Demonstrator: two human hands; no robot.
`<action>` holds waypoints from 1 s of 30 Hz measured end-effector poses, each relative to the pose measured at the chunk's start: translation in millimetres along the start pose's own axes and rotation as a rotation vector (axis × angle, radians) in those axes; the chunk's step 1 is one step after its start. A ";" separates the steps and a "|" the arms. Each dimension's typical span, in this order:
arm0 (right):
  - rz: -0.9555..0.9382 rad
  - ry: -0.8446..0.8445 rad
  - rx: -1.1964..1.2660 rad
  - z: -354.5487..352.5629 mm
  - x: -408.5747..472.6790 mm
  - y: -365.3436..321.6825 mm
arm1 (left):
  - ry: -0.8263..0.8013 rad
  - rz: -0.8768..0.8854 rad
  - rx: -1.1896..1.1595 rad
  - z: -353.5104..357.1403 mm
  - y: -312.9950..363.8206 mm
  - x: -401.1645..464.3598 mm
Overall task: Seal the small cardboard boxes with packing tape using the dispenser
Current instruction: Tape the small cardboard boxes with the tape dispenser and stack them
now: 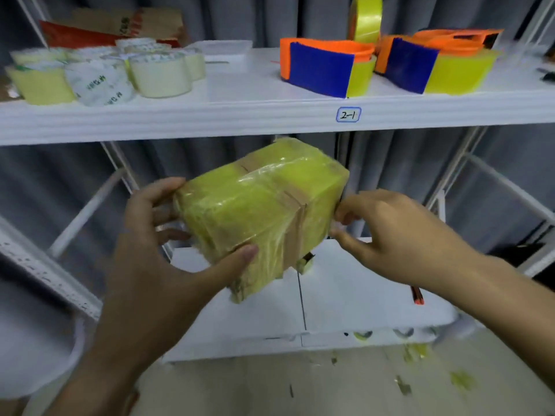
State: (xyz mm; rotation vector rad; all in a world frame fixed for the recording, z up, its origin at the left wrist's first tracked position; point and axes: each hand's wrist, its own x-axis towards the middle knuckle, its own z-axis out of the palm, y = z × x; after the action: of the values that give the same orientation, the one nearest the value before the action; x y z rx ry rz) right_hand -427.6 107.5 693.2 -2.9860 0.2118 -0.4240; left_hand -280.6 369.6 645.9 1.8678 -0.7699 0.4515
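A small cardboard box [258, 202], almost wholly wrapped in yellowish packing tape, hangs tilted in the air between two shelves. My left hand [162, 253] grips its left end, thumb across the front face and fingers behind. My right hand [387, 232] pinches at the box's right edge with thumb and fingertips. Loose tape ends hang from the box's lower corner. Two orange and blue tape dispensers [324, 66] [432, 60] loaded with yellow tape lie on the upper shelf.
The upper white shelf [270, 115], labelled 2-1, also carries several pale tape rolls [126, 73] at the left and an upright yellow roll [365, 19]. A lower white shelf [345, 298] lies under the box. Tape scraps litter the floor [414, 382].
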 end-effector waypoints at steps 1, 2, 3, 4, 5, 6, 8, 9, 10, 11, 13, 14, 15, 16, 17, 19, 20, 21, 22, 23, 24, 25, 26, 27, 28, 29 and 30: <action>0.014 -0.019 -0.006 5.7 -10.0 12.1 | -0.053 -0.037 -0.011 14.6 13.6 -16.8; 0.029 -0.038 -0.012 11.0 -20.4 25.4 | -0.084 -0.091 -0.045 28.7 24.3 -27.6; 0.049 -0.057 -0.017 16.3 -30.8 40.0 | -0.153 -0.134 -0.078 44.7 35.1 -41.0; 0.074 -0.072 -0.024 21.0 -41.3 55.5 | -0.204 -0.160 -0.097 63.1 42.7 -52.2; 0.107 -0.083 -0.030 25.4 -52.2 71.4 | -0.245 -0.185 -0.125 82.2 48.5 -61.2; 0.148 -0.090 -0.033 29.7 -63.5 88.1 | -0.270 -0.217 -0.150 102.3 52.1 -65.9; 0.244 -0.104 -0.035 39.6 -87.9 123.2 | -0.349 -0.282 -0.190 143.6 54.7 -72.2; 0.292 -0.109 -0.036 45.1 -101.1 141.4 | -0.394 -0.300 -0.200 165.5 56.0 -76.4; 0.335 -0.110 -0.036 51.2 -114.6 159.2 | -0.428 -0.323 -0.210 188.1 55.6 -81.2; 0.373 -0.103 -0.036 57.6 -127.6 176.3 | -0.462 -0.352 -0.213 210.3 54.7 -85.0; 0.437 -0.092 -0.037 72.9 -153.9 208.4 | -0.521 -0.375 -0.203 257.5 51.8 -93.4; 0.461 -0.091 -0.033 83.0 -166.0 223.4 | -0.550 -0.372 -0.187 281.2 47.6 -98.7; 0.483 -0.092 -0.029 95.2 -177.1 238.3 | -0.577 -0.373 -0.178 305.3 42.7 -103.9; 0.505 -0.096 -0.019 109.1 -187.5 252.8 | -0.602 -0.375 -0.186 329.6 35.2 -109.7; 0.524 -0.101 -0.003 124.8 -197.4 267.7 | -0.621 -0.372 -0.193 354.6 26.2 -117.4; 0.550 -0.103 0.024 159.0 -214.5 296.8 | -0.649 -0.351 -0.184 402.8 4.9 -132.7; 0.561 -0.098 0.033 176.8 -222.3 310.5 | -0.664 -0.344 -0.171 425.4 -6.1 -140.9; 0.576 -0.091 0.044 194.8 -229.3 323.2 | -0.679 -0.336 -0.161 447.6 -18.5 -149.1; 0.595 -0.088 0.058 213.2 -235.4 334.8 | -0.690 -0.335 -0.158 468.7 -32.2 -157.4; 0.606 -0.090 0.071 232.2 -240.2 346.1 | -0.698 -0.334 -0.155 488.3 -46.0 -166.6; 0.613 -0.096 0.082 251.2 -243.7 356.6 | -0.703 -0.327 -0.142 506.3 -59.3 -175.6; 0.620 -0.103 0.093 270.0 -246.3 366.1 | -0.717 -0.315 -0.124 523.3 -72.6 -184.2; 0.630 -0.110 0.101 288.5 -248.8 374.9 | -0.726 -0.307 -0.107 539.4 -85.3 -192.3; 0.638 -0.112 0.105 306.6 -249.9 383.6 | -0.728 -0.299 -0.098 554.9 -98.1 -199.2; 0.648 -0.112 0.107 323.6 -250.0 392.1 | -0.729 -0.290 -0.087 571.0 -111.4 -204.2; 0.658 -0.116 0.113 339.9 -248.4 400.6 | -0.733 -0.289 -0.074 587.0 -124.7 -208.3; 0.666 -0.123 0.123 355.4 -244.8 408.9 | -0.732 -0.307 -0.063 603.0 -138.2 -210.8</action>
State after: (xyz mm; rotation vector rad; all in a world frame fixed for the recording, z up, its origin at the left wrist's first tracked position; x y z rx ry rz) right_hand -609.0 -222.3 233.0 -2.5935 1.0706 -0.1626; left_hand -359.8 -78.3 176.5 2.0519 -0.9235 -0.4786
